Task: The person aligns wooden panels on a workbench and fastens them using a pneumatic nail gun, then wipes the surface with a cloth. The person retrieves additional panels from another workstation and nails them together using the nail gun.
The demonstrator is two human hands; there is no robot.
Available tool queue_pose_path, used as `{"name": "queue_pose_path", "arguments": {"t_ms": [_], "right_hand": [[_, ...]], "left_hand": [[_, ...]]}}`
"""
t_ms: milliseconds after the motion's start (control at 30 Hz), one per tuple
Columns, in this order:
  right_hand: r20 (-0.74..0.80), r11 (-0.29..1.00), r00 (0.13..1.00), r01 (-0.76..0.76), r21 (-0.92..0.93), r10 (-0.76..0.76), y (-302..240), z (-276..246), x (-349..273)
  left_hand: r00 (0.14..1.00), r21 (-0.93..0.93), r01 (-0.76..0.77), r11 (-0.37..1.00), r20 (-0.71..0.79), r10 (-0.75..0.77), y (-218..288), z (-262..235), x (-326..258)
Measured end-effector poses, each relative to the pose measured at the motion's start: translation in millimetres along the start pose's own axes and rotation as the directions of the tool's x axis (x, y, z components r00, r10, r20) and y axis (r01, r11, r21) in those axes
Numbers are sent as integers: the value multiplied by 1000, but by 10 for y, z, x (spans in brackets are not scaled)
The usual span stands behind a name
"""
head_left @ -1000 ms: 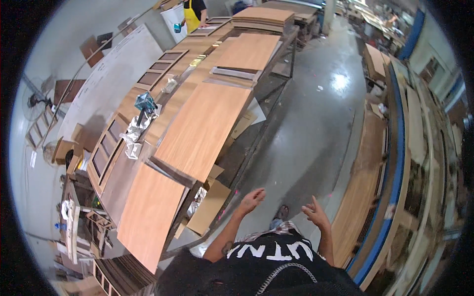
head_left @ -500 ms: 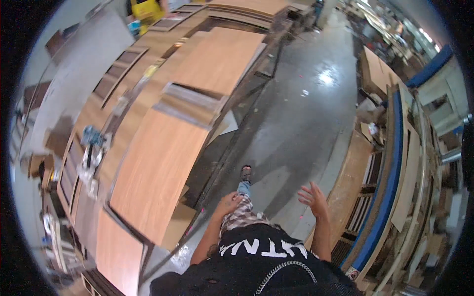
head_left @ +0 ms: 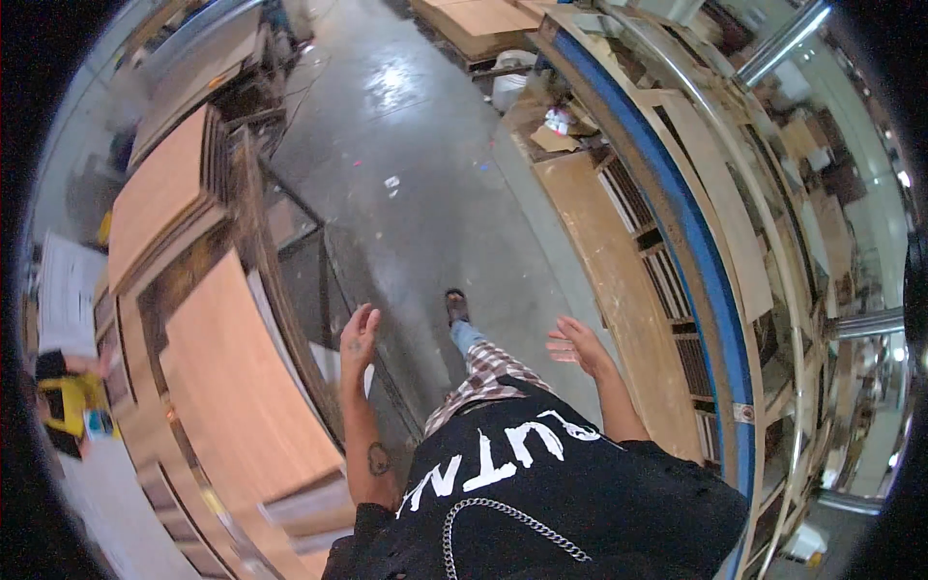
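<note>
My left hand (head_left: 359, 338) hangs in the air over the aisle floor, its fingers loosely stretched and nothing held. Closest to it is a bench with light wood-coloured panels (head_left: 237, 387) lying on top. On the other side my right hand (head_left: 577, 345) is raised with spread fingers, also without anything in it. It is nearest a long wooden ledge (head_left: 619, 261) beside a blue-edged rack (head_left: 682, 222). Neither hand touches anything. One sandalled foot (head_left: 457, 306) shows ahead on the concrete.
The grey concrete aisle (head_left: 416, 193) runs ahead, with small scraps (head_left: 391, 182) on it. Farther along the left is a stack of panels (head_left: 164, 198). A person in yellow and black (head_left: 63, 406) stands beyond the bench. A white bucket (head_left: 512, 82) stands ahead right.
The view has swung left and moved forward along the aisle. My left hand has swung outward from in front of my body; the right one stays raised.
</note>
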State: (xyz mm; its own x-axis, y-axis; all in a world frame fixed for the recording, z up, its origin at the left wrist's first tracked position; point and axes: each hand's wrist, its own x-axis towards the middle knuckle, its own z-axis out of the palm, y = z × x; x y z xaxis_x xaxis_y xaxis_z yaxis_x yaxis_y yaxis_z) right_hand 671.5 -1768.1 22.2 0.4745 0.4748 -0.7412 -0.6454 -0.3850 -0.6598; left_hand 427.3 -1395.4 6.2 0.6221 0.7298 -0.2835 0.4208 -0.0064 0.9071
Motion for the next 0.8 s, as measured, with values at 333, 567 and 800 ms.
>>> {"name": "queue_pose_path", "arguments": {"t_ms": [333,567,800], "right_hand": [[-21,989,991,133,-64,-135,-2398,1274,2447],[621,677,777,509,-531,-97,-4470,4636,3904],[786,405,582,681,-610,206,-4486,6956,5533]], "left_hand": [[971,160,179,971,130,-201,219,-244,2038],[932,40,352,935,-109,-346,469,-892,3116],[865,54,249,967,-461,-196,390,-1234,4317]]}}
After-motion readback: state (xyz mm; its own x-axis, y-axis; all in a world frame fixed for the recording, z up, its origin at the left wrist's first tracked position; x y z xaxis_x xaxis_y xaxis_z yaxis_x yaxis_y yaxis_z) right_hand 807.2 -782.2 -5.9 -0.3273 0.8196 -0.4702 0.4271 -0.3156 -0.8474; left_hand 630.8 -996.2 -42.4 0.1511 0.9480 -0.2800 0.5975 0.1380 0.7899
